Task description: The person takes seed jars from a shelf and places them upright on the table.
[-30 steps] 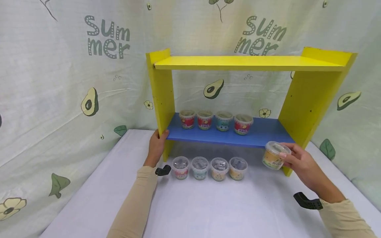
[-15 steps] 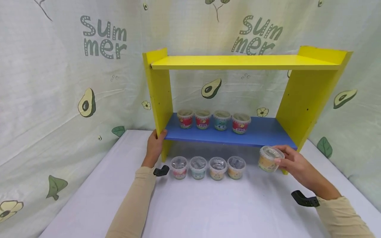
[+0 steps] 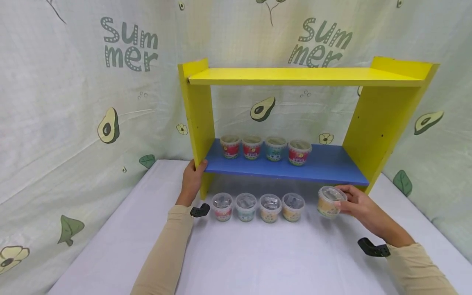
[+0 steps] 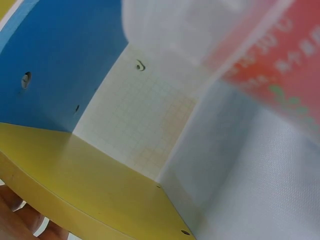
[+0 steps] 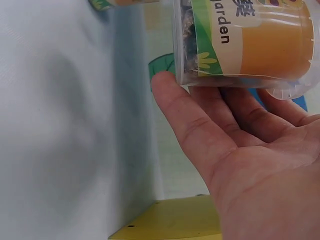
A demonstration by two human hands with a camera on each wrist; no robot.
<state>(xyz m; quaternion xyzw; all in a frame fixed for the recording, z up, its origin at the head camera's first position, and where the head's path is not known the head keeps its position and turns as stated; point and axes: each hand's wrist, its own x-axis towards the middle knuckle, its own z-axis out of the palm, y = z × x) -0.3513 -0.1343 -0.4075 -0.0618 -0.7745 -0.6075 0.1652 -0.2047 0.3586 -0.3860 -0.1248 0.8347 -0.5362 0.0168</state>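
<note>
My right hand grips a small plastic tub with an orange label and a clear lid, slightly tilted, in front of the lower shelf space. In the right wrist view the same tub lies against the fingers, and its label reads "garden". To its left, a row of several lidded tubs with red, teal and orange labels stands on the white table. My left hand holds the left side panel of the yellow and blue shelf; its fingers show behind the panel in the left wrist view.
On the blue board stand several more tubs, red and teal labelled. The yellow top board runs above them, with the right side panel beyond my right hand. A printed cloth hangs behind the table.
My right hand has carried the orange-labelled tub left and down, nearer the row on the table. My left hand stays on the side panel.
</note>
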